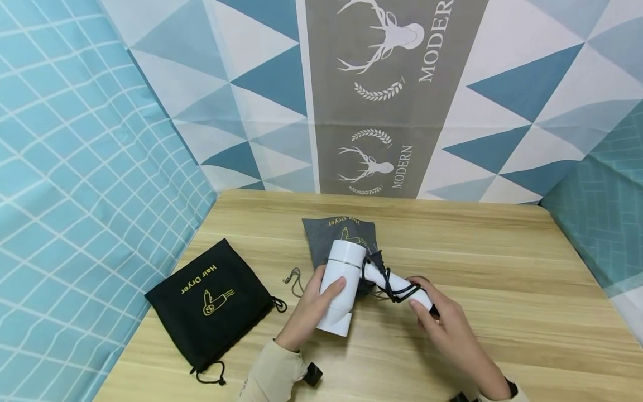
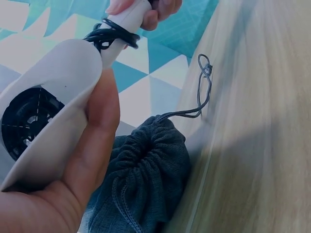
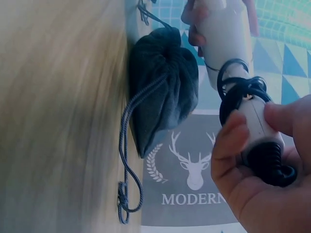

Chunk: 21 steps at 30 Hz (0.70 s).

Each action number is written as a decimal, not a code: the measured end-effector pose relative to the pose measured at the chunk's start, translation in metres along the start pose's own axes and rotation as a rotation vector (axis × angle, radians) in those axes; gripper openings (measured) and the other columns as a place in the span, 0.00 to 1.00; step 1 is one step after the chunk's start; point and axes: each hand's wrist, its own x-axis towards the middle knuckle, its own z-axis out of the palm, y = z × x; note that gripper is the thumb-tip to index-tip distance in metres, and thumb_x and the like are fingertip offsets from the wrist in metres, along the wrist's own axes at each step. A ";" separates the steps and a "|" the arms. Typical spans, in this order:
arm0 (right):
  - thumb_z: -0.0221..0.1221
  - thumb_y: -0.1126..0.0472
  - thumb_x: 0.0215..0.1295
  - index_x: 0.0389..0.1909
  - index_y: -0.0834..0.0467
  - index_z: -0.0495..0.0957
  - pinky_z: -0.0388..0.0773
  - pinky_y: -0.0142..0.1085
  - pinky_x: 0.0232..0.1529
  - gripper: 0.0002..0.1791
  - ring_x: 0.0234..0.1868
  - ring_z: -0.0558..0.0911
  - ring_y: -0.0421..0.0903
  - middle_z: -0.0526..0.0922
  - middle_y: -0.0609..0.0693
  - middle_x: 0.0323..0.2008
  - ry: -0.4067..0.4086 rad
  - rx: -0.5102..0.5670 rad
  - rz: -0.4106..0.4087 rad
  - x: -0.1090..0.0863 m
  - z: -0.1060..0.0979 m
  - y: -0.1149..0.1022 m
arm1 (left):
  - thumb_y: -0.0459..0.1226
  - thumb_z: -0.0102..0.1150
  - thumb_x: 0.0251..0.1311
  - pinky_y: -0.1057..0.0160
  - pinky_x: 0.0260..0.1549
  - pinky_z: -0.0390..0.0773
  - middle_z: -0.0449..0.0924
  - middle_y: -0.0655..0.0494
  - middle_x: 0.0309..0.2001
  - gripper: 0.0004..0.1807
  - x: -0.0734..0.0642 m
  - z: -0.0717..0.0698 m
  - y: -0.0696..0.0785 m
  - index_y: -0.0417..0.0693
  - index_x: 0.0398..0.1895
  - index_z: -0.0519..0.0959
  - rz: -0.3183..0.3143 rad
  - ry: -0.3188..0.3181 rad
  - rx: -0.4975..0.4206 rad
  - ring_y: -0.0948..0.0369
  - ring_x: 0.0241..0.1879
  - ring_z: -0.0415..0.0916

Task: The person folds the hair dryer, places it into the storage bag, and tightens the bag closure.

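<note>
A white hair dryer (image 1: 341,279) is held over the table by both hands. My left hand (image 1: 315,298) grips its barrel, with the thumb laid along the side. At the end of the handle, my right hand (image 1: 447,324) pinches the white grip between thumb and fingers. A black power cord (image 3: 243,90) is wound around the handle, its plug close to the barrel. Behind the dryer lies a grey drawstring pouch (image 1: 321,237) with yellow hair dryer print, partly covered by the dryer. In the left wrist view the pouch's neck (image 2: 146,150) looks gathered.
On the table's left side a black drawstring bag (image 1: 201,301) lies flat, marked "Hair Dryer" in yellow. The wooden table (image 1: 502,268) meets a patterned wall covering (image 1: 261,111) at the back and a blue checked sheet (image 1: 75,167) on the left.
</note>
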 end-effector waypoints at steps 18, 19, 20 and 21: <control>0.60 0.73 0.66 0.63 0.53 0.74 0.76 0.27 0.27 0.26 0.34 0.77 0.38 0.82 0.52 0.52 0.164 0.004 -0.040 -0.004 0.015 0.001 | 0.44 0.54 0.72 0.54 0.42 0.80 0.75 0.43 0.48 0.25 -0.002 0.009 0.001 0.43 0.66 0.63 0.084 0.067 0.008 0.54 0.43 0.78; 0.60 0.73 0.66 0.63 0.53 0.74 0.76 0.26 0.27 0.26 0.34 0.78 0.38 0.82 0.52 0.52 0.171 0.006 -0.042 -0.004 0.015 0.001 | 0.44 0.54 0.72 0.53 0.42 0.80 0.75 0.43 0.48 0.25 -0.002 0.009 0.001 0.44 0.66 0.63 0.085 0.068 0.007 0.54 0.43 0.78; 0.60 0.73 0.66 0.64 0.53 0.74 0.75 0.26 0.27 0.27 0.34 0.77 0.38 0.82 0.52 0.52 0.176 0.008 -0.045 -0.004 0.016 0.001 | 0.44 0.54 0.72 0.53 0.42 0.80 0.75 0.43 0.48 0.25 -0.002 0.010 0.001 0.45 0.66 0.64 0.085 0.072 0.005 0.53 0.43 0.78; 0.61 0.74 0.65 0.64 0.53 0.74 0.75 0.25 0.27 0.27 0.34 0.77 0.37 0.82 0.52 0.53 0.181 0.008 -0.046 -0.005 0.016 0.001 | 0.44 0.54 0.72 0.53 0.42 0.80 0.75 0.43 0.48 0.25 -0.002 0.010 0.000 0.44 0.66 0.64 0.087 0.073 0.006 0.53 0.43 0.78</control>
